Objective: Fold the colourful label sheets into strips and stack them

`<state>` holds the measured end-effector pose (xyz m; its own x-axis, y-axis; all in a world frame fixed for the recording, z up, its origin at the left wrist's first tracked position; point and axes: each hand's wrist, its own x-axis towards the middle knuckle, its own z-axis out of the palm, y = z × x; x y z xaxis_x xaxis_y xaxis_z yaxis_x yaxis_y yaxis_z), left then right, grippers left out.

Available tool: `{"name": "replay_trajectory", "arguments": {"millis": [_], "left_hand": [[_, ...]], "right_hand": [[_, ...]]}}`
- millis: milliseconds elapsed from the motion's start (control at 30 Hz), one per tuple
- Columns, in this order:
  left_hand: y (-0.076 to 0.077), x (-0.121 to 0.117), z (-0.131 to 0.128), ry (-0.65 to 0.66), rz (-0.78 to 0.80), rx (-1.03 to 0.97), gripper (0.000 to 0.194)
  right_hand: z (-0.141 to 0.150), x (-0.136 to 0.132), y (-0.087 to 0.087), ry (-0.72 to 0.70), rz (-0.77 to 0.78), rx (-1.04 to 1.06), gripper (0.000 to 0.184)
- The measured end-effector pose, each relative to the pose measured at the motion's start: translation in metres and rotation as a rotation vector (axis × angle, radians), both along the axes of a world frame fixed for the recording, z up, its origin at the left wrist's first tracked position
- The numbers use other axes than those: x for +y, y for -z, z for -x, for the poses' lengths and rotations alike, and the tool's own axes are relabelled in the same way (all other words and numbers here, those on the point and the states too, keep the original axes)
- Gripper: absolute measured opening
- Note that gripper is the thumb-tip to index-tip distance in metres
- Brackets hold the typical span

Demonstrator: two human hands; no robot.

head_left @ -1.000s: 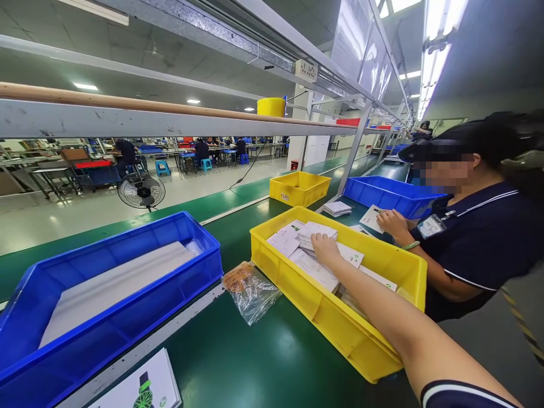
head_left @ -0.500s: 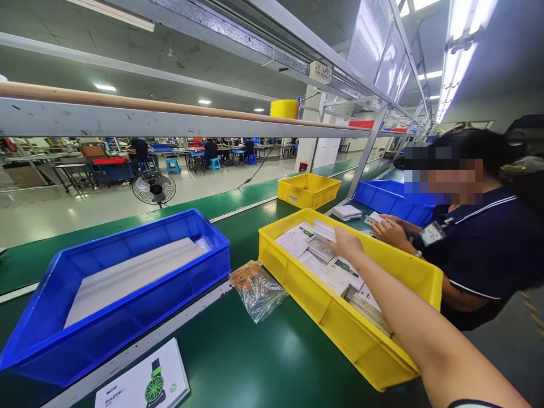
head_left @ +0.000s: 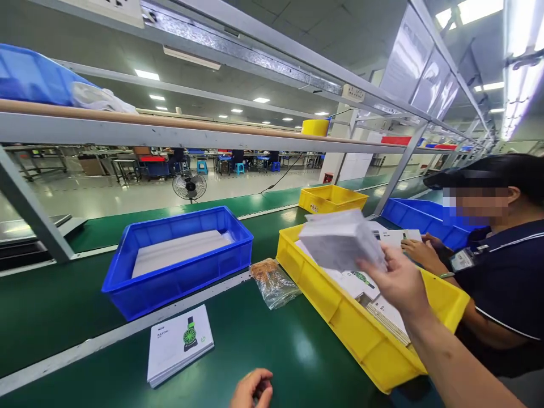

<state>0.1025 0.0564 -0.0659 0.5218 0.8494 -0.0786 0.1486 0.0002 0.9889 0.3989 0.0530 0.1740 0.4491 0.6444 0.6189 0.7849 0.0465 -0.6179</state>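
Head view: right fingers (head_left: pixel 374 274) clasp a white paper stack (head_left: pixel 334 241), yellow bin (head_left: pixel 323 301) beneath them; a firm, square grip should prevent fanning; left fingers (head_left: pixel 257 375) half-curled, visibly holding nothing.

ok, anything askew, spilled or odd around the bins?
Slightly askew: booklets in the near yellow bin lie at mixed angles, unlike the neater stack on the green surface. No spill or damage visible.

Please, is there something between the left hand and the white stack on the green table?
Nothing visible stands between the left hand and the white stack; only green table shows there. The bag lies farther back, outside this gap.
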Motion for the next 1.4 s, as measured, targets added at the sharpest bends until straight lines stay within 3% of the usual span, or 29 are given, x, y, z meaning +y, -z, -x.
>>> {"name": "replay_trajectory", "arguments": {"millis": [67,167,300,467,600,767,1000,1167,1400], "left_hand": [[-0.016,-0.004,-0.002,-0.063,0.104,-0.15,0.037],[-0.044,-0.015,-0.003,-0.208,0.423,-0.419,0.048],[-0.069,-0.027,0.012,-0.31,0.626,-0.592,0.046],[-0.072,-0.031,0.041,-0.483,0.684,-0.585,0.021],[-0.069,-0.027,0.046,-0.456,0.753,-0.525,0.016],[-0.062,-0.023,0.035,-0.325,0.754,-0.408,0.026],[-0.073,-0.032,0.017,-0.089,0.598,-0.201,0.028],[-0.077,-0.045,0.02,-0.159,0.626,-0.226,0.028],[-0.062,-0.048,0.024,-0.322,0.771,-0.393,0.029]], "right_hand": [[0.028,-0.02,0.019,-0.067,0.032,-0.258,0.042],[0.059,-0.036,0.058,-0.323,-0.015,-0.615,0.036],[0.086,-0.046,0.115,-0.432,-0.078,-0.83,0.039],[0.113,-0.072,0.171,-0.452,-0.053,-0.842,0.041],[0.12,-0.097,0.199,-0.472,0.018,-0.767,0.043],[0.112,-0.123,0.214,-0.557,0.239,-0.685,0.041],[0.125,-0.123,0.216,-0.278,0.514,-0.425,0.055],[0.14,-0.108,0.222,-0.249,0.596,-0.456,0.059],[0.16,-0.11,0.216,-0.423,0.602,-0.471,0.056]]}}
